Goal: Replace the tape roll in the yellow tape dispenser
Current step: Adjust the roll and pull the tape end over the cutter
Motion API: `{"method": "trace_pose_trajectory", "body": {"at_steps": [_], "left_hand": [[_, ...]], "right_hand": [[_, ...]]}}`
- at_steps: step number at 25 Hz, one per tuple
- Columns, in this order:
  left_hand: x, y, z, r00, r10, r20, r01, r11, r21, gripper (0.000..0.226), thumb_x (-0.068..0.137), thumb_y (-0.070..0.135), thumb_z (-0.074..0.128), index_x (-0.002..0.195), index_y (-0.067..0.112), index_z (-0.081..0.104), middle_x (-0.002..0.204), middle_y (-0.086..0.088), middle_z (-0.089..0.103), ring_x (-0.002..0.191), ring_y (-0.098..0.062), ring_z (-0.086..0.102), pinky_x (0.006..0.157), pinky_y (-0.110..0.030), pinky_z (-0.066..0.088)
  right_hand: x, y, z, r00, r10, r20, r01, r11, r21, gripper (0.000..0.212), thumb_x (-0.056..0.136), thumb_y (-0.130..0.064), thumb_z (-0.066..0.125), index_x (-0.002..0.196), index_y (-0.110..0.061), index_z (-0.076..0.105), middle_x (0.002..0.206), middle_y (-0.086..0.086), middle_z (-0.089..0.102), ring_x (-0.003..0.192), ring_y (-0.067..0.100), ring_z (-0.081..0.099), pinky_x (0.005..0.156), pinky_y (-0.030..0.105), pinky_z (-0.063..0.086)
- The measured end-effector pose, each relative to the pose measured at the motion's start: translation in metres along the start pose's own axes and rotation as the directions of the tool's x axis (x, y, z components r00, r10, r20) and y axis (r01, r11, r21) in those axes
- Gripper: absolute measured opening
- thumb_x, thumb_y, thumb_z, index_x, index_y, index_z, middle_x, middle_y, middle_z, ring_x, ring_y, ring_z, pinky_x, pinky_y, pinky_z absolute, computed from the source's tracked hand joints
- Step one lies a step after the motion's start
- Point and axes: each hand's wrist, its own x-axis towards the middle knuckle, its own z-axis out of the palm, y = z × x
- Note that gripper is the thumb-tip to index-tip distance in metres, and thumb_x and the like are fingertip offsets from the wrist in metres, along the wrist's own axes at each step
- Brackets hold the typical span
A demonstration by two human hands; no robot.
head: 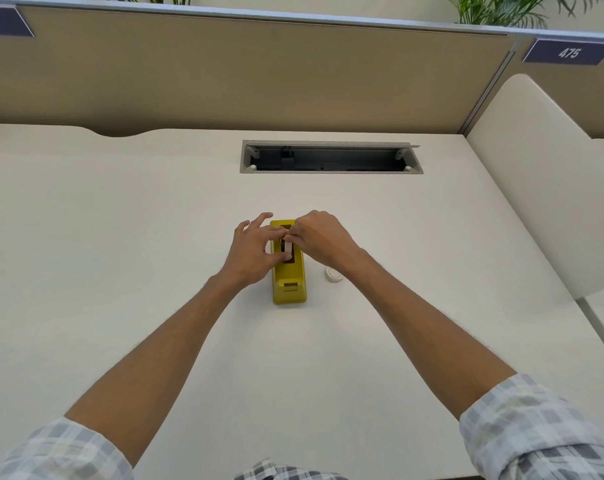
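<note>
Two hands at the yellow dispenser [290, 284] on the desk [120, 237]: left hand [254, 252] and right hand [319, 239] fingers [299, 234] pinch the tape roll [287, 250] in its slot.

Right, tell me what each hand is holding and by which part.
Both grip the white tape roll in the yellow dispenser: right hand pinches its far top edge, left hand its near edge.

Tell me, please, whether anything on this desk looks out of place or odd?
Nothing looks spilled or damaged. A small white roll lies loose on the desk, right of the yellow dispenser with a tape roll in its slot, and the cable hatch at the back stands open.
</note>
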Motion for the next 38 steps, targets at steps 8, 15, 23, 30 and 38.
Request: {"method": "trace_pose_trajectory", "body": {"at_steps": [8,15,23,30,38], "left_hand": [[0.001,0.003,-0.004,0.999,-0.016,0.037,0.015,0.999,0.033,0.043,0.083,0.035,0.071,0.124,0.03,0.062,0.136,0.007,0.057,0.143,-0.015,0.025,0.116,-0.047,0.013],[0.002,0.001,-0.002,1.0,-0.011,0.028,0.01,1.0,0.021,0.04,0.079,0.033,0.074,0.117,0.029,0.065,0.134,0.008,0.059,0.142,-0.015,0.026,0.115,-0.045,0.013],[-0.005,0.007,-0.004,1.0,-0.03,-0.004,0.03,0.998,-0.063,0.054,0.074,0.029,0.08,0.124,0.02,0.061,0.137,0.001,0.056,0.142,-0.017,0.028,0.114,-0.046,0.025],[-0.013,0.015,-0.003,0.996,-0.085,-0.03,0.071,0.948,-0.31,0.032,0.081,0.019,0.072,0.112,0.02,0.063,0.122,0.002,0.061,0.113,-0.018,0.054,0.101,-0.042,0.043],[-0.012,0.013,0.0,0.995,-0.097,-0.009,0.093,0.971,-0.219,0.057,0.082,0.025,0.072,0.134,0.014,0.052,0.14,-0.002,0.045,0.131,-0.019,0.04,0.106,-0.036,0.04]], "right_hand": [[-0.012,-0.002,0.002,0.984,-0.144,-0.107,0.128,0.981,-0.148,0.022,0.099,-0.026,0.053,0.115,-0.019,0.066,0.095,0.004,0.069,0.079,0.021,0.064,0.058,0.029,0.046],[-0.011,-0.005,0.003,0.99,-0.128,-0.067,0.111,0.971,-0.212,0.014,0.097,-0.02,0.055,0.106,-0.014,0.063,0.093,0.004,0.065,0.076,0.019,0.058,0.053,0.029,0.038],[-0.004,0.002,0.01,0.998,-0.003,-0.07,-0.003,0.996,-0.086,0.018,0.1,-0.017,0.046,0.114,-0.009,0.052,0.108,0.006,0.056,0.07,0.016,0.045,0.054,0.03,0.042],[-0.011,0.003,0.014,0.998,0.039,-0.039,-0.035,0.995,0.089,0.02,0.102,-0.027,0.04,0.11,-0.012,0.051,0.107,0.005,0.054,0.07,0.021,0.053,0.058,0.034,0.046],[-0.02,-0.003,0.013,0.993,0.119,-0.027,-0.107,0.958,0.265,0.018,0.103,-0.026,0.035,0.105,-0.016,0.05,0.104,0.002,0.055,0.077,0.023,0.056,0.067,0.04,0.049]]}}
